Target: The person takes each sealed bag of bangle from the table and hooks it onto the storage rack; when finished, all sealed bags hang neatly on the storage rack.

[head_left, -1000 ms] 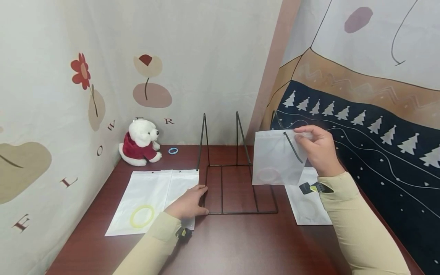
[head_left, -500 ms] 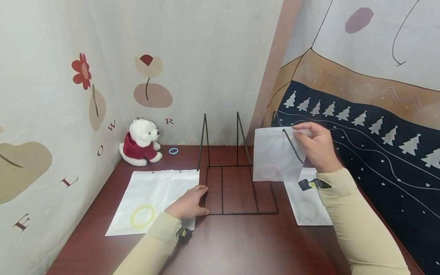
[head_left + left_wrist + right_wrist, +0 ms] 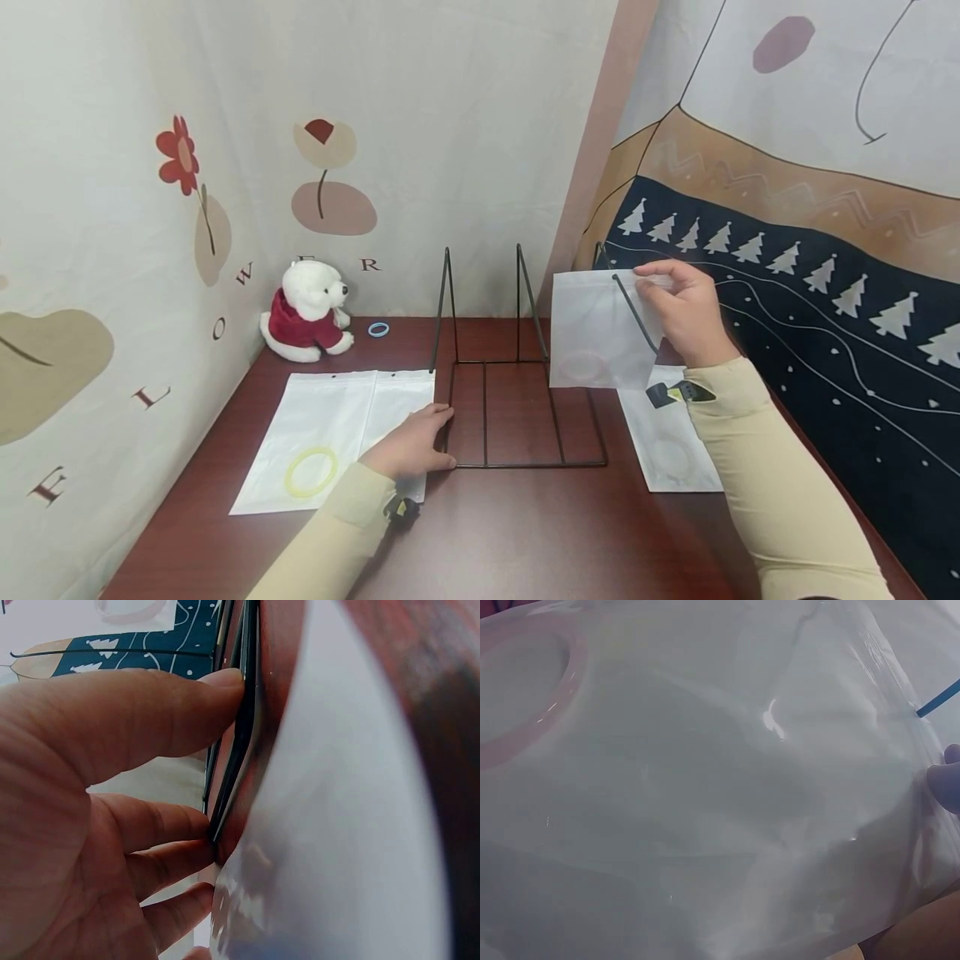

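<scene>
In the head view my right hand (image 3: pixel 686 312) pinches the top edge of a translucent zip bag (image 3: pixel 596 333). A pink ring (image 3: pixel 536 727) shows inside it. The right prong (image 3: pixel 636 315) of a black wire rack (image 3: pixel 528 465) passes through the bag's top edge, its lower end sticking out in front. My left hand (image 3: pixel 408 442) lies at the rack's left front corner. In the left wrist view its thumb (image 3: pixel 172 705) and fingertips touch the wire, spread apart. Beneath that hand are white zip bags (image 3: pixel 322 417); one contains a yellow ring (image 3: pixel 311 472).
Another white bag (image 3: pixel 667 442), with a pale ring inside, lies flat to the rack's right. A white toy bear (image 3: pixel 307 308) in red sits at the back left, beside a small blue ring (image 3: pixel 378 330). Patterned curtains (image 3: pixel 450 125) stand behind the brown table (image 3: pixel 517 542).
My right hand has moved the bag up and slightly left, higher along the right prong. The left hand and rack have stayed where they were.
</scene>
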Demonstrator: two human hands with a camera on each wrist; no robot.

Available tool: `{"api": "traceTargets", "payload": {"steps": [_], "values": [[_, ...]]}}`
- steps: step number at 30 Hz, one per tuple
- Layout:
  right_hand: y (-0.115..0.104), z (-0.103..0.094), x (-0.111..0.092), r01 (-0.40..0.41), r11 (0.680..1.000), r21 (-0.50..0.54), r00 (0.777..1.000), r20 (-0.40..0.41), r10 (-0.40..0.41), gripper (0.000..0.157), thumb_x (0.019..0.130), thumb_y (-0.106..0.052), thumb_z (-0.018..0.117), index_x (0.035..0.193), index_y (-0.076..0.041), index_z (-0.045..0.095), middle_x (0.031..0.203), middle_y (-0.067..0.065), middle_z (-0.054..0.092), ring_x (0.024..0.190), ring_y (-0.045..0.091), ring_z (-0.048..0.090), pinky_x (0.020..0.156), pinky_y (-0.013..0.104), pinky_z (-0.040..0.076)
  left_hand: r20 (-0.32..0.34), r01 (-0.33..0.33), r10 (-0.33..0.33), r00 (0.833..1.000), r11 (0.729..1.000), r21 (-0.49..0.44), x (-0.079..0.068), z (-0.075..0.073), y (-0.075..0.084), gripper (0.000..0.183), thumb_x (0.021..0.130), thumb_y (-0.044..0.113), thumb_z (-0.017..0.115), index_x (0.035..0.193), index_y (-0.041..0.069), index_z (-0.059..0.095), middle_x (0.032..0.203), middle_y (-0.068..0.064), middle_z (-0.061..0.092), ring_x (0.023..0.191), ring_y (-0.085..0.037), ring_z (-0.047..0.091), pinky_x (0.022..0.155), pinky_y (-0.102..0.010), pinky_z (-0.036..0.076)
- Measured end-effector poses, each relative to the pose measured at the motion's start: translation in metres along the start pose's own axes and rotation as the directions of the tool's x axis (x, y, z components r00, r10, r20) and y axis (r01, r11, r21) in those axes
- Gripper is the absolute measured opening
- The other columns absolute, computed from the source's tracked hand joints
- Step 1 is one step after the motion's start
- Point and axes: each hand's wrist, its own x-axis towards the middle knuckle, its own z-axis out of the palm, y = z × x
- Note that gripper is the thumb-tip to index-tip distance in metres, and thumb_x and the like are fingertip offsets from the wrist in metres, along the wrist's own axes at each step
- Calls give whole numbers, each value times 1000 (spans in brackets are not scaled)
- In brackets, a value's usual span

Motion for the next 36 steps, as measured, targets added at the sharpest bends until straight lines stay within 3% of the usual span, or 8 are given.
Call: {"api": "traceTargets", "payload": {"steps": [9,14,21,36], "values": [[0,3,5,-25,1000,-17,1000,-14,24,25,103,-17,66,124,-8,75,127,-2,66,98,17,57,69,27,50,0,0,0,1000,1000,-1,-1,-1,0,85,82,24,85,152,-8,48,160,-24,45,149,-47,43,122,-58,37],[0,5,8,-29,1000,-11,999,-18,29,25,103,-17,65,124,-8,75,129,0,66,105,17,59,75,27,54,6,1,-1,1000,1000,-8,-1,-1,0,85,83,24,85,152,-8,48,160,-24,44,149,-48,42,122,-60,37],[-1,8,10,-50,999,17,999,-17,50,26,103,-18,65,126,-8,74,132,2,65,115,16,56,85,35,52,10,-1,2,1000,1000,-16,-1,0,-1,85,82,24,85,152,-7,48,160,-24,44,149,-48,42,122,-60,37],[2,12,19,-78,996,34,997,-24,79,27,103,-19,65,127,-10,74,134,3,65,119,17,54,93,41,48,10,-3,3,1000,1000,-16,0,-1,-1,85,83,24,85,153,-7,48,161,-24,44,149,-49,41,122,-61,37]]}}
